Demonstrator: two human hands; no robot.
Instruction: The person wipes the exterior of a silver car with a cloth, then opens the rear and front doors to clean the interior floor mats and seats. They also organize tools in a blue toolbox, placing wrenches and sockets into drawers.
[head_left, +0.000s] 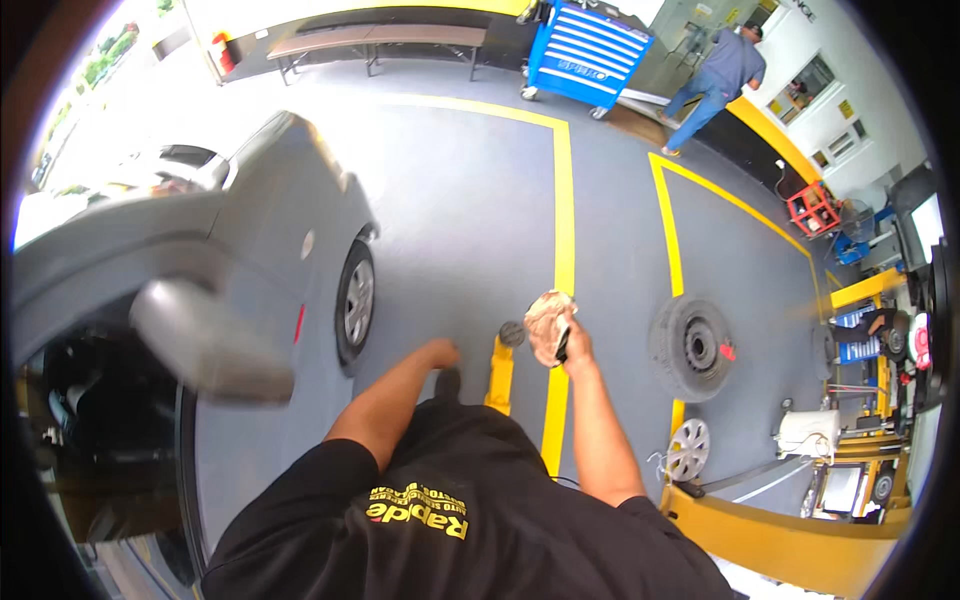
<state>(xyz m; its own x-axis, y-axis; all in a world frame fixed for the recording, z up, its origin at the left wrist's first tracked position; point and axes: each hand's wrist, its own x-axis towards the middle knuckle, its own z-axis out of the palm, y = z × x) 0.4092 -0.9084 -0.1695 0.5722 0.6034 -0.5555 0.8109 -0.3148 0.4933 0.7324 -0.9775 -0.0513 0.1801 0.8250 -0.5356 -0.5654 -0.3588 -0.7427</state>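
Note:
My right hand (577, 345) is stretched out in front of me, closed on a crumpled tan rag (546, 322). A small dark piece shows at the edge of the rag against my fingers; what it is I cannot make out. My left hand (438, 353) hangs low ahead of my body, away from the rag, and its fingers are too small and blurred to read. Between the two hands, on the floor, lies a yellow lift arm (500, 375) with a round dark pad (512, 333) at its end.
A grey car (250, 215) with its side mirror (205, 340) stands close on my left. At right lie a spare wheel (697, 347) and a hubcap (688, 450), near a yellow lift beam (790, 540). Farther off are a blue tool cabinet (588, 55), a bench (375, 40) and a person (725, 75).

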